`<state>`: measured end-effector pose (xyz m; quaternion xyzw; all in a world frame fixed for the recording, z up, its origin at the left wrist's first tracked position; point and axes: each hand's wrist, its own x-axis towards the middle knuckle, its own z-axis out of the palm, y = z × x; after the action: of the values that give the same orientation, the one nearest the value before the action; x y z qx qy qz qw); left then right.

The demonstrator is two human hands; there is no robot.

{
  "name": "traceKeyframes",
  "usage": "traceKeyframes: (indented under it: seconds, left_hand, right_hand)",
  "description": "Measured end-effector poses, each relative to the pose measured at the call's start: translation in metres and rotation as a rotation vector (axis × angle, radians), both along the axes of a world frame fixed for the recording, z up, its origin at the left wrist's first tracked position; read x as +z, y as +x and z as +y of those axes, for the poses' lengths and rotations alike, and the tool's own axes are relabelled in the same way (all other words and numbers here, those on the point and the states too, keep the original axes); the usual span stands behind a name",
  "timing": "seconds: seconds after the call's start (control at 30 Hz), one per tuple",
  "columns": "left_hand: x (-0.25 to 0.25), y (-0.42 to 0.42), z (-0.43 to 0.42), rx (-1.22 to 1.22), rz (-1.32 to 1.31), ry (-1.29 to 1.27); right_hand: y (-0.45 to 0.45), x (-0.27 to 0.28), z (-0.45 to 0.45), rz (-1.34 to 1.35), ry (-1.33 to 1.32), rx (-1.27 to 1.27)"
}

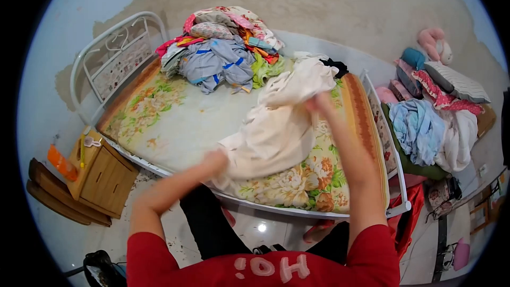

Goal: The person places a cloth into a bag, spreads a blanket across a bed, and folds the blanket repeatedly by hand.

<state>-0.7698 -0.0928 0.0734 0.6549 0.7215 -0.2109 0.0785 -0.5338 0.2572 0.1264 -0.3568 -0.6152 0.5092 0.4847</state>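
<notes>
Cloth (273, 133) lies rumpled across the bed (186, 114), neither flat nor folded yet; left hand (215, 163) and right hand (320, 103), blurred, seem closed on it; the clothes heap (218, 64) sits jumbled.

Left grip (216, 162): holding the cream cloth (271, 141) at its left side, blurry
Right grip (318, 104): holding the same cloth farther up
Bed (170, 114): printed with big flowers
Clothes pile (220, 58): heaped at the back, near the wall (313, 16)
Small cupboard (109, 180): standing left of the bed, with a brush (92, 142) on top
</notes>
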Motion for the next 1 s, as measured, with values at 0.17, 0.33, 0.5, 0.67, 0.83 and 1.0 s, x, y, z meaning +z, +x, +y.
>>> traceKeyframes:
  seconds: [0.17,0.33,0.5,0.67,0.83,1.0]
  left_hand:
    - [0.174,-0.14,0.016,0.308,0.061,1.519]
    - [0.139,-0.16,-0.025,0.632,0.211,1.518]
    - [-0.036,-0.14,-0.052,0.731,-0.129,0.737]
    - [-0.095,-0.064,-0.04,0.492,-0.347,1.069]
    - [-0.058,0.006,0.026,0.232,-0.465,1.274]
    - [-0.013,0.057,0.069,0.129,-0.537,1.177]
  right_hand:
    - [0.189,0.177,-0.009,1.127,-0.008,-0.019]
    - [0.375,0.011,0.034,1.056,-0.105,-0.249]
    - [0.358,-0.136,-0.059,0.478,-0.685,-0.52]
    - [0.214,-0.119,-0.154,-0.349,-0.254,-0.56]
    - [0.1,-0.163,-0.199,-0.669,0.203,-0.157]
    - [0.073,-0.169,-0.282,-0.955,0.362,-0.004]
